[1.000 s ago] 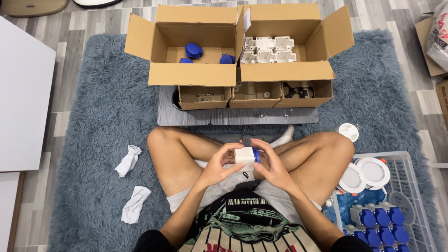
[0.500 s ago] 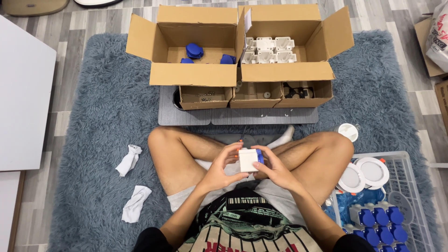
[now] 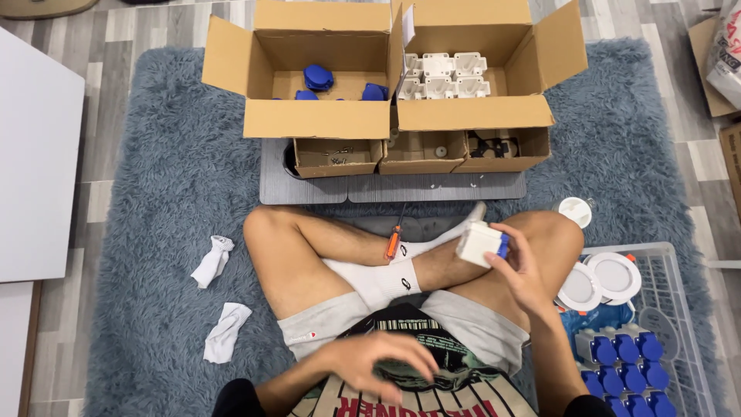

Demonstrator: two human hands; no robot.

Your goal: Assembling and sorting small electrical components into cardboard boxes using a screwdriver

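White square plastic housing with a blue part on one side [image 3: 480, 243] sits clamped in the right hand [image 3: 519, 270], fingers wrapped around it, raised over the right knee. Left hand [image 3: 378, 364] hangs low near the torso, fingers spread and slack, holding nothing; it is blurred. Orange-handled screwdriver [image 3: 394, 242] lies on the crossed legs by the white sock. Open cardboard box holding blue caps [image 3: 309, 116] and open cardboard box holding white housings [image 3: 478, 112] stand side by side on the grey shaggy rug [image 3: 154, 193]. White wire basket [image 3: 671, 286] stands at right, with round white discs and blue-capped units inside.
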